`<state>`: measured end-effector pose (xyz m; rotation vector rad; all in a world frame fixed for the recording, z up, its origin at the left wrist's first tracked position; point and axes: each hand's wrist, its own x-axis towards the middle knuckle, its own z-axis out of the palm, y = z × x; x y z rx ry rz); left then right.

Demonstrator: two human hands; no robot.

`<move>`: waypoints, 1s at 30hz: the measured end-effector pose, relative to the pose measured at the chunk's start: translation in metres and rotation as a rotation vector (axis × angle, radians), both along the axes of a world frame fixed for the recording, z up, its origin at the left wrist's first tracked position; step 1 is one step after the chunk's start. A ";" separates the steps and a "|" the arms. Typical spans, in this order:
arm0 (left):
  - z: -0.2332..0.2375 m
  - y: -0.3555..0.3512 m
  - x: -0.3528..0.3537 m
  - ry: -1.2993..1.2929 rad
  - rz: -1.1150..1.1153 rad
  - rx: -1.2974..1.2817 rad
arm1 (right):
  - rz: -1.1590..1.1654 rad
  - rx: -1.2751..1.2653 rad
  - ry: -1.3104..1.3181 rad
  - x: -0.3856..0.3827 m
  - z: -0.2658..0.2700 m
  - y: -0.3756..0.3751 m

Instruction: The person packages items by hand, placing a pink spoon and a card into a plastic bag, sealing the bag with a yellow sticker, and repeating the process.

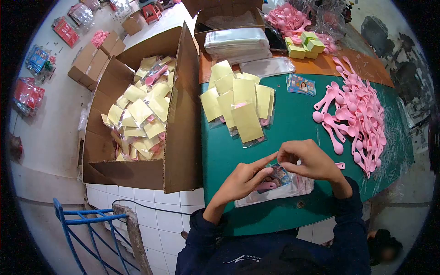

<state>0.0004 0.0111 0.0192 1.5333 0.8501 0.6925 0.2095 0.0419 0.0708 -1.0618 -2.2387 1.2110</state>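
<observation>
In front of me on the green tabletop lies a stack of clear plastic bags (293, 189). On it sit a colourful printed card (280, 175) and a pink spoon (266, 186), partly hidden by my hands. My left hand (245, 180) rests at the left of the card, index finger and thumb stretched out over it. Over the card's right side my right hand (308, 160) is curled, its thumb and index finger close together. Whatever those fingers pinch is hidden. Packets with yellow cards (248, 123) lie beyond my left hand.
A big cardboard box (183, 119) of similar packets stands left of the table. At right is a heap of pink spoons (360, 112). Behind are printed cards (301, 85), stacked plastic bags (238, 42) and yellow-green card blocks (314, 46). A blue metal frame (87, 221) stands lower left.
</observation>
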 end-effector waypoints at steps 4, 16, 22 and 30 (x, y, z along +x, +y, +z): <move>0.007 0.002 -0.002 0.182 -0.008 0.100 | -0.022 0.126 -0.044 -0.010 -0.008 -0.005; 0.013 0.004 -0.003 0.242 -0.007 0.008 | 0.103 -0.272 0.047 0.004 -0.005 0.011; 0.010 0.004 -0.003 0.252 -0.022 0.080 | 0.085 -0.126 0.024 0.001 -0.009 0.009; 0.012 0.005 -0.004 0.271 -0.079 0.043 | 0.053 -0.074 0.079 0.004 -0.001 0.005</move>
